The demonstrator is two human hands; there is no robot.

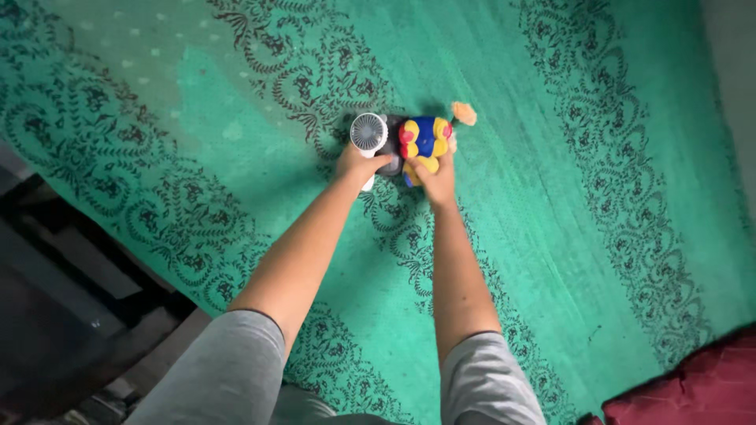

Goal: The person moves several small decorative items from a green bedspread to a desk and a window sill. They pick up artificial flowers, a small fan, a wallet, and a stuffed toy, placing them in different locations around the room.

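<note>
Both hands on toys, upper centre of frame.
We see the left hand (pixel 359 164) wrapped around a small white round handheld fan (pixel 368 132), the right hand (pixel 435 178) gripping a blue, yellow and red plush toy (pixel 424 140), on the green patterned cloth (pixel 567 236).

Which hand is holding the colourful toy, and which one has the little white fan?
The right hand holds the toy, which is blue, yellow and red. The left hand grips the round white fan.
</note>
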